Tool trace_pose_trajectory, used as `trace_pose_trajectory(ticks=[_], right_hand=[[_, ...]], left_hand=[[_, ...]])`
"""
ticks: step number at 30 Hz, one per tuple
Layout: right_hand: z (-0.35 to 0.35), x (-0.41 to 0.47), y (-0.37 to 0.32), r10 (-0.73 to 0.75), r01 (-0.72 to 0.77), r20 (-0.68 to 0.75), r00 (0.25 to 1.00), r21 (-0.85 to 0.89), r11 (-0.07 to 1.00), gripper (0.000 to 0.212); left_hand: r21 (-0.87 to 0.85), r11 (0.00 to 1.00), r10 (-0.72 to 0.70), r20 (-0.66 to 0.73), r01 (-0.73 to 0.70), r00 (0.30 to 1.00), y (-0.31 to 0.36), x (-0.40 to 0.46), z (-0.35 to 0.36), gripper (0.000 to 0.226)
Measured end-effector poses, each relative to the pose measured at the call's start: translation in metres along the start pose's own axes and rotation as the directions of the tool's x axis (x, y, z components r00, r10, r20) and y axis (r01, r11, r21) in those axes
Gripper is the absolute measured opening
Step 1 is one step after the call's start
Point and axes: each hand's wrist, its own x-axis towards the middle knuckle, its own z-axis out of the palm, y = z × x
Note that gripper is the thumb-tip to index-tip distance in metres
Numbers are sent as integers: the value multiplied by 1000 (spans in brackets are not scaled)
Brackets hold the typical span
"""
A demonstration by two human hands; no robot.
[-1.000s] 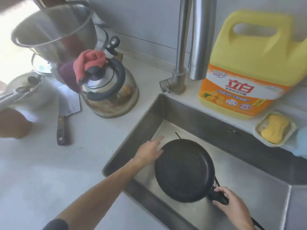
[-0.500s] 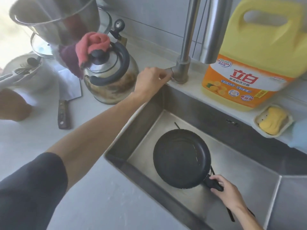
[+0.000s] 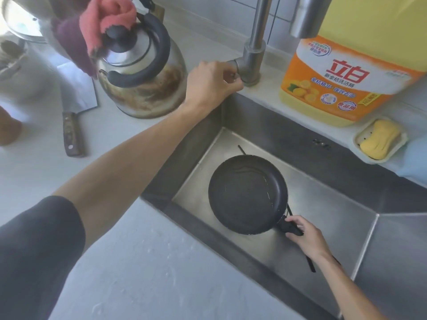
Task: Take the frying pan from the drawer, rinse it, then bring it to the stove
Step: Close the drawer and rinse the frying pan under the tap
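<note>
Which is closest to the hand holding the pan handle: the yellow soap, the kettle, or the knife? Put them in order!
From the right hand, in the head view:
1. Yellow soap, in its dish on the ledge right of the sink.
2. Kettle, on the counter left of the tap.
3. Knife, farther left, flat on the counter.

Matt black pan [image 3: 247,195] in brushed steel sink [image 3: 323,204].

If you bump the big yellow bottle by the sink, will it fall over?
Probably not easily. The yellow bottle stands upright on a wide base on the counter, and its bulk suggests it is heavy, though how full it is cannot be seen. Its plastic wall would likely flex rather than break. It stands near the sink edge, so a hard push might drop it in.
</note>
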Motion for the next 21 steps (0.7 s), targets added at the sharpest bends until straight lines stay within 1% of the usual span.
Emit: trace_pose_trajectory(ticks=[3,6,9,11,14,17,19,21], right_hand=[[1,0,3,-1,1,-2,1000,16,1000,34],[2,2,5,-5,5,-2,1000,22,1000,33],[2,1,5,-8,8,-6,1000,14,1000,34],[2,1,4,-14,14,-11,1000,5,1000,38],[3,-1,4,-20,20,-16,1000,15,1000,39],[2,-1,5,-14,14,-1,1000,10,1000,36],[2,0,6,-14,14,9,1000,0,1000,36],[1,1,7,-19,19,10,1000,-23,1000,36]], left_hand=[[-20,1000,-20,-38,20,999,-1,-2,6,30],[31,999,30,-54,-28,998,-1,-3,9,31],[100,988,121,4,-121,993,-2,-1,8,32],[112,984,139,37,-142,990,-4,3,3,32],[71,990,115,40,-118,993,-4,10,3,28],[-1,1000,26,-2,-26,1000,-11,5,6,25],[-47,999,-26,-28,24,999,-23,-3,6,27],[-84,996,-23,-11,22,1000,-30,-9,6,33]])
